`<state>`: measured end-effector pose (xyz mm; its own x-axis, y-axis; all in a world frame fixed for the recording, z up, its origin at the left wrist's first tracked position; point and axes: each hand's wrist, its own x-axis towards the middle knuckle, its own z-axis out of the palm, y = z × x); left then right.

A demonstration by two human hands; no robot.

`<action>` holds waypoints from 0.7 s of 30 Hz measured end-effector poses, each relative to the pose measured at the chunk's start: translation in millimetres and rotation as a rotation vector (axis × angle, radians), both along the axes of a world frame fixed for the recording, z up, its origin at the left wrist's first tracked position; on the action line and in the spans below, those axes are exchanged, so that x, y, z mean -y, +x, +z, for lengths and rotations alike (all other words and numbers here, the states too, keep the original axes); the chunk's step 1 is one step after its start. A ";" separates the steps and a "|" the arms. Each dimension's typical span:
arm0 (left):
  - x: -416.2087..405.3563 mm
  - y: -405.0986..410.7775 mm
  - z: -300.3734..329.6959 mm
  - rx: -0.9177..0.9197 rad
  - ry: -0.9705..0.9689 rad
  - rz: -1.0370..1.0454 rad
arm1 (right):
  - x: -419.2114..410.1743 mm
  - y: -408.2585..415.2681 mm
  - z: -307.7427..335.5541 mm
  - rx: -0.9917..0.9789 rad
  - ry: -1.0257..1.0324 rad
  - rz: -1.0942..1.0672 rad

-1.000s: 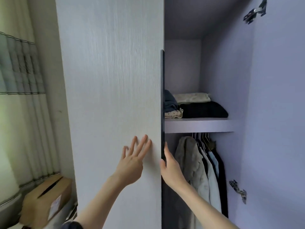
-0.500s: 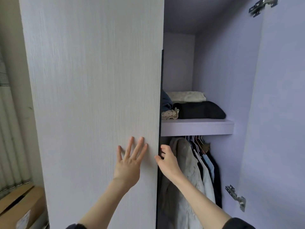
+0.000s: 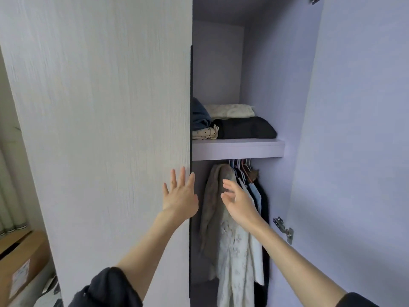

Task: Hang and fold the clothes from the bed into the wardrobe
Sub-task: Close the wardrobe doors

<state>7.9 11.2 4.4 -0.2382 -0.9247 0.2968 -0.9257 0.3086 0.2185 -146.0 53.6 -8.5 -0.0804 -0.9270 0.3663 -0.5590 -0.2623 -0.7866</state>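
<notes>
- The left hand (image 3: 179,196) is flat with straight fingers, right at the edge of the closed wardrobe door (image 3: 106,129). It holds nothing.
- The right hand (image 3: 238,199) is loose and empty too, in front of the hanging clothes (image 3: 232,240), near the grey coat (image 3: 212,207).
- Folded clothes (image 3: 241,127) sit on the shelf (image 3: 238,149). More clothes hang on hangers (image 3: 240,165) under it. The bed is not in sight, so I cannot tell if any clothes are left there.
- What could go wrong: if the left door swings, fingers at its edge could get pinched. I think that is the main risk.
- A reaching hand could knock a hanger off the rail, or catch on the metal hinge (image 3: 284,229) low on the right.
- The right door (image 3: 354,151) stands wide open, so there is good room on that side.
- The gap beside the left door's dark edge is narrow, and the hanging clothes fill much of it.
- A cardboard box (image 3: 20,262) sits low on the left, near the feet.
</notes>
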 end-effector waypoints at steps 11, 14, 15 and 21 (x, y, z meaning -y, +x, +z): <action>-130.9 -173.2 -49.4 -0.353 -0.025 -0.529 | -211.2 -173.1 20.4 -0.251 -0.463 -0.617; -164.3 -222.3 -57.3 -0.324 -0.039 -0.684 | -253.4 -208.2 22.2 -0.295 -0.575 -0.826; -173.6 -234.5 -58.4 -0.298 -0.041 -0.721 | -261.6 -217.0 22.9 -0.288 -0.572 -0.879; -208.8 -278.3 -54.9 -0.136 -0.046 -0.787 | -269.3 -248.4 20.7 0.028 -0.055 -0.645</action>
